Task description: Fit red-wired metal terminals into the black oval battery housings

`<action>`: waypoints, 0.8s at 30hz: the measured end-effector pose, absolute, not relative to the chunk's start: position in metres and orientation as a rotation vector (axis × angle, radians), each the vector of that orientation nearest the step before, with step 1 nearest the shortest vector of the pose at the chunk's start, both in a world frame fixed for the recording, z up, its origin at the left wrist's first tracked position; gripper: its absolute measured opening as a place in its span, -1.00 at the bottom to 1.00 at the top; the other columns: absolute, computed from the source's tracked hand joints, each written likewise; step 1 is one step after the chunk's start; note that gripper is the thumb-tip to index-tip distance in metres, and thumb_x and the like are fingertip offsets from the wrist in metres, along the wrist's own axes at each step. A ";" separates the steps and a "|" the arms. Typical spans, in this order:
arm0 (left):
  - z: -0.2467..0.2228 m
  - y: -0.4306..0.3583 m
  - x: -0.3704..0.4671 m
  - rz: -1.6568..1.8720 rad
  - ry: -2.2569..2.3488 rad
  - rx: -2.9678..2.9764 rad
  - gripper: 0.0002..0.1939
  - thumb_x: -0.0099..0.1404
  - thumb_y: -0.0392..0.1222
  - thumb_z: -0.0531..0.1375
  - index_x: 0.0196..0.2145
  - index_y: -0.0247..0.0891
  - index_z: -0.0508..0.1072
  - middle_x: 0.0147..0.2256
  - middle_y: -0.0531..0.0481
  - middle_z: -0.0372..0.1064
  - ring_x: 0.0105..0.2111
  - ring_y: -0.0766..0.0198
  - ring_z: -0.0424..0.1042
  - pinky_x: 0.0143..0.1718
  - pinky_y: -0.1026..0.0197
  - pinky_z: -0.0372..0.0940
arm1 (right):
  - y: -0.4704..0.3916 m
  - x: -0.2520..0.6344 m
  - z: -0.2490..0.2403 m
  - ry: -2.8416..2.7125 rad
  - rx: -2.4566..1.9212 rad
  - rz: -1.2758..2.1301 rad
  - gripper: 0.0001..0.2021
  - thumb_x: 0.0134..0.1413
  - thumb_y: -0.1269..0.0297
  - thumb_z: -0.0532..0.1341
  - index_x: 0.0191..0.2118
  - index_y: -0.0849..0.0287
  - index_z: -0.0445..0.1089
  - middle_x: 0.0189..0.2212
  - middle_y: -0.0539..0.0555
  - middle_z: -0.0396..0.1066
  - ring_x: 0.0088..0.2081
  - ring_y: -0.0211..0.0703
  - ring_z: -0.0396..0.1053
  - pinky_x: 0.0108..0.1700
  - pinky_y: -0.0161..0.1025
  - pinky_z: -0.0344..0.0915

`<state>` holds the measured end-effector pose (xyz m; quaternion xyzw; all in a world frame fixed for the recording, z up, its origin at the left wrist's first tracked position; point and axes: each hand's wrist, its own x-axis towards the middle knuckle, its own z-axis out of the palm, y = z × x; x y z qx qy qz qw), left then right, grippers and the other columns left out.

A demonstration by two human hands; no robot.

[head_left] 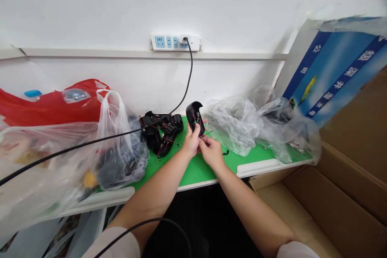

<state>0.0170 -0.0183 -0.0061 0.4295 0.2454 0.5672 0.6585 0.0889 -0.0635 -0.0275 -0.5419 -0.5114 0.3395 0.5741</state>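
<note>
My left hand (191,142) is closed around a curved black plastic housing (194,116), held upright above the green bench top. Red wires and a small green part show inside its open face. At the lower end of this housing, my right hand (211,151) pinches a thin wire (207,134); the fingertips partly hide it. To the left of my hands lies a pile of similar black housings (165,133) with red and black wires coming out of them. A small black piece (225,152) rests on the green surface right of my right hand.
Filled clear plastic bags (121,157) and a red bag (60,107) crowd the left. More clear bags (238,123) lie right. A black cable (127,132) runs from the wall power strip (175,42) across the bench. A cardboard box (326,197) stands below right.
</note>
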 end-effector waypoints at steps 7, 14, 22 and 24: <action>-0.006 -0.018 0.016 1.284 0.529 0.974 -0.45 0.19 0.09 0.23 0.06 -0.10 0.18 0.00 -0.05 0.35 -0.22 0.34 0.41 -0.33 0.37 0.28 | -0.068 0.094 -0.022 -1.428 -1.519 0.519 -0.67 0.15 0.15 0.01 -0.45 0.20 0.39 -0.50 0.09 0.40 -0.46 -0.18 0.28 -0.38 -0.29 0.17; -0.004 -0.005 0.013 1.331 0.485 0.752 -0.50 0.15 0.05 0.27 -0.05 -0.21 0.25 -0.27 -0.03 0.41 -0.29 0.30 0.44 -0.24 0.27 0.33 | -0.064 0.120 -0.005 -1.682 -1.613 0.220 -0.69 0.10 0.25 0.03 -0.58 0.18 0.36 -0.56 0.08 0.37 -0.46 -0.18 0.27 -0.36 -0.28 0.10; -0.003 -0.001 0.010 1.324 0.615 0.672 -0.51 0.04 -0.05 0.34 -0.09 -0.25 0.34 -0.29 -0.02 0.41 -0.35 0.32 0.45 -0.25 0.23 0.36 | -0.068 0.122 0.013 -1.806 -1.760 0.205 -0.74 0.04 0.29 0.05 -0.57 0.18 0.39 -0.52 0.10 0.44 -0.47 -0.19 0.27 -0.40 -0.27 0.00; -0.003 -0.001 0.009 1.301 0.649 0.688 -0.51 0.04 -0.05 0.34 -0.10 -0.25 0.33 -0.33 -0.02 0.42 -0.37 0.29 0.46 -0.25 0.20 0.37 | -0.069 0.120 0.012 -1.821 -1.799 0.198 -0.73 0.04 0.28 0.05 -0.55 0.18 0.41 -0.50 0.11 0.46 -0.46 -0.18 0.29 -0.41 -0.27 0.00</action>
